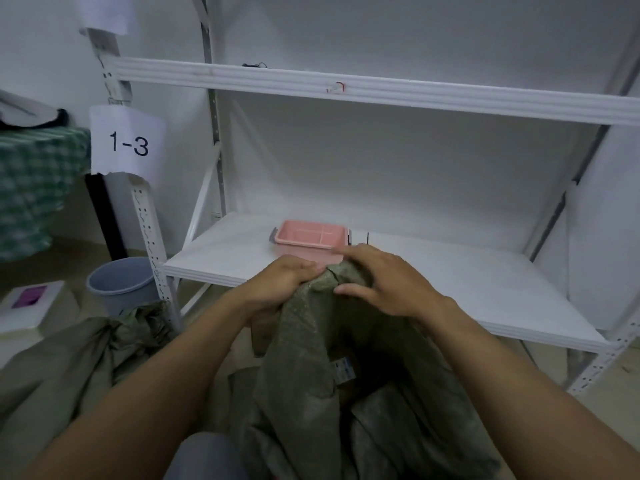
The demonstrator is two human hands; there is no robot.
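The left hand (287, 284) and right hand (384, 285) hold the top of the green sack (311, 375) side by side, and it hangs down under them.

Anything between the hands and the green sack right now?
Nothing visible. Both hands are on the green sack: the left hand grips its top edge, and the right hand curls over the edge beside it. The pink box sits behind them on the shelf, clear of the grip.
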